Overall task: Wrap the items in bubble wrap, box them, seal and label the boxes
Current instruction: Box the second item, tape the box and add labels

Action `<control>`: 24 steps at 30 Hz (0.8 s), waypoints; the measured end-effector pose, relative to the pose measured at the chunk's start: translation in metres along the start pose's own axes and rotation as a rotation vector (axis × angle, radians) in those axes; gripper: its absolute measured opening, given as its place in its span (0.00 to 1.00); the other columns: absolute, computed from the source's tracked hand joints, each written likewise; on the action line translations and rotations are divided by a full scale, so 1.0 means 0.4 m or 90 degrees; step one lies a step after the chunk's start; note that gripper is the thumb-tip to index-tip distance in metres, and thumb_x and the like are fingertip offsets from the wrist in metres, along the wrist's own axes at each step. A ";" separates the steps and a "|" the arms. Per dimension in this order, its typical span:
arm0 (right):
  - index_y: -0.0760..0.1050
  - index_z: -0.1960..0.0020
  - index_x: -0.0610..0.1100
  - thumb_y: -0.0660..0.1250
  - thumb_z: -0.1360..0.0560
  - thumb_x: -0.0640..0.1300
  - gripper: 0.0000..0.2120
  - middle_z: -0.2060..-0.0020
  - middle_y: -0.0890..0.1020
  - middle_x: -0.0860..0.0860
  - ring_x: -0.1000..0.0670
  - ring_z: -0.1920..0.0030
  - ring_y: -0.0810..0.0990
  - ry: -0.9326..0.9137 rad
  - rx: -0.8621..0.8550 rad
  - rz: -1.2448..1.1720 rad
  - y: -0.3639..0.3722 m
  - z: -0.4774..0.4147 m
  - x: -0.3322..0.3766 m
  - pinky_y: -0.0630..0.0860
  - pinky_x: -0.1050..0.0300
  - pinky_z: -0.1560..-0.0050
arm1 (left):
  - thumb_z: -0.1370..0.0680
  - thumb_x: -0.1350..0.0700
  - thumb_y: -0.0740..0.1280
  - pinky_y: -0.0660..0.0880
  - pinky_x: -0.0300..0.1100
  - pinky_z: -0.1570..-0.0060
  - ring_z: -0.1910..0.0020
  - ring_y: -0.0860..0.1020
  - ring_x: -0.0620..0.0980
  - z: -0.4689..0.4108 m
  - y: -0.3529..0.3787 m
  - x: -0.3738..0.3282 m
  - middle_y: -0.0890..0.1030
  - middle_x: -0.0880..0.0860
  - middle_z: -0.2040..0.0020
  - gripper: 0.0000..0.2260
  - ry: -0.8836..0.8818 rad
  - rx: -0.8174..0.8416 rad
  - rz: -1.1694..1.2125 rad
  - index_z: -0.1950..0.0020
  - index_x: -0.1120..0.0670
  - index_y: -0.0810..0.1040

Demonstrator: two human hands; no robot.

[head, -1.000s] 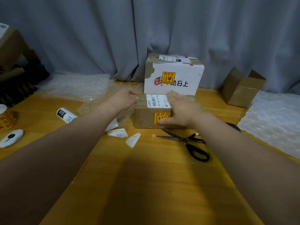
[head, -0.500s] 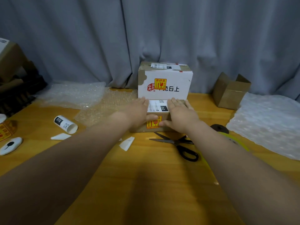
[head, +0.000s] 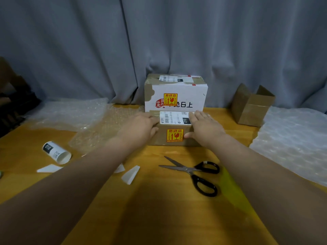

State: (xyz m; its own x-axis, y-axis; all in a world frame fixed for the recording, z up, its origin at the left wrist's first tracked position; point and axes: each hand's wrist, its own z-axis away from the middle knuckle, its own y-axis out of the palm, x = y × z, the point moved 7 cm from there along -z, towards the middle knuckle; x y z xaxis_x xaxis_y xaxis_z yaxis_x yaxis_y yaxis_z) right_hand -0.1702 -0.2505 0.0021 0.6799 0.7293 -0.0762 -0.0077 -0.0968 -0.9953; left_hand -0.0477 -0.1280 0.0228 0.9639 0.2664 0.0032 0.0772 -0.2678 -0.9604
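A small brown box (head: 174,140) stands on the wooden table (head: 159,209), with a white shipping label (head: 174,117) on top and a yellow fragile sticker on its front. My left hand (head: 141,127) rests flat on the box's left end. My right hand (head: 203,126) lies flat on its right end, thumb against the front. Directly behind stands a larger white and brown box (head: 177,93), sealed, with its own label and fragile sticker.
Black-handled scissors (head: 194,172) lie open in front of the box. A label roll (head: 56,152) and paper scraps (head: 131,175) sit at the left. Bubble wrap sheets lie at the back left (head: 74,115) and right (head: 297,138). An open cardboard box (head: 251,106) stands at the back right.
My left hand has come from the box's far left corner onto its top, then spread outward to the left end. My right hand slid right, uncovering the label and sticker.
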 end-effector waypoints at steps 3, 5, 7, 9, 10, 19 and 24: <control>0.44 0.22 0.44 0.57 0.21 0.58 0.37 0.22 0.50 0.45 0.46 0.22 0.45 -0.027 -0.018 0.001 0.009 -0.045 0.001 0.44 0.50 0.24 | 0.21 0.49 0.62 0.73 0.50 0.44 0.43 0.74 0.53 -0.066 0.011 0.007 0.77 0.53 0.41 0.15 -0.001 -0.034 -0.008 0.37 0.53 0.74; 0.45 0.22 0.44 0.57 0.21 0.57 0.36 0.22 0.51 0.45 0.46 0.22 0.46 -0.028 -0.046 -0.002 0.016 -0.077 0.011 0.43 0.49 0.23 | 0.22 0.49 0.63 0.73 0.51 0.44 0.43 0.74 0.54 -0.094 0.019 0.024 0.77 0.53 0.40 0.16 -0.018 -0.040 0.006 0.36 0.53 0.74; 0.47 0.22 0.44 0.57 0.20 0.56 0.34 0.23 0.53 0.46 0.45 0.23 0.48 -0.050 -0.075 -0.013 0.017 -0.101 0.020 0.44 0.47 0.23 | 0.22 0.51 0.64 0.73 0.51 0.44 0.42 0.74 0.54 -0.112 0.029 0.048 0.77 0.53 0.40 0.16 -0.045 -0.048 0.031 0.35 0.52 0.74; 0.47 0.22 0.46 0.56 0.19 0.55 0.32 0.23 0.54 0.46 0.44 0.23 0.49 -0.072 -0.082 -0.017 0.017 -0.115 0.021 0.44 0.47 0.24 | 0.22 0.54 0.64 0.72 0.51 0.42 0.41 0.74 0.55 -0.117 0.043 0.065 0.77 0.52 0.39 0.15 -0.064 -0.020 0.073 0.35 0.52 0.74; 0.47 0.22 0.46 0.55 0.19 0.55 0.31 0.23 0.54 0.46 0.43 0.24 0.49 -0.071 -0.083 -0.012 0.020 -0.117 0.018 0.44 0.47 0.24 | 0.22 0.56 0.64 0.71 0.50 0.39 0.38 0.73 0.55 -0.115 0.054 0.066 0.76 0.52 0.36 0.17 -0.067 0.006 0.096 0.33 0.52 0.72; 0.50 0.23 0.47 0.58 0.20 0.48 0.29 0.23 0.54 0.46 0.45 0.23 0.45 -0.067 -0.208 -0.112 -0.023 -0.023 0.120 0.37 0.46 0.25 | 0.24 0.41 0.64 0.71 0.46 0.47 0.41 0.73 0.55 0.090 0.052 0.153 0.70 0.56 0.35 0.27 -0.265 0.194 -0.002 0.32 0.57 0.67; 0.66 0.29 0.47 0.60 0.21 0.48 0.21 0.30 0.69 0.48 0.47 0.26 0.59 -0.158 -0.158 -0.221 -0.028 0.067 0.235 0.45 0.51 0.24 | 0.22 0.56 0.63 0.70 0.41 0.61 0.63 0.72 0.49 0.171 0.086 0.185 0.72 0.52 0.63 0.09 -0.303 0.289 -0.094 0.47 0.59 0.78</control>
State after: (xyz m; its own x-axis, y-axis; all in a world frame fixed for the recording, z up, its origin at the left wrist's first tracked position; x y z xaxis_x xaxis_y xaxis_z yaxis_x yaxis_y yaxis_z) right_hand -0.1259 -0.1629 0.0047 0.4159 0.8835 0.2156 0.3837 0.0444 -0.9224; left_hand 0.0088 -0.0543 -0.0290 0.7261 0.6771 0.1199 -0.0161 0.1910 -0.9815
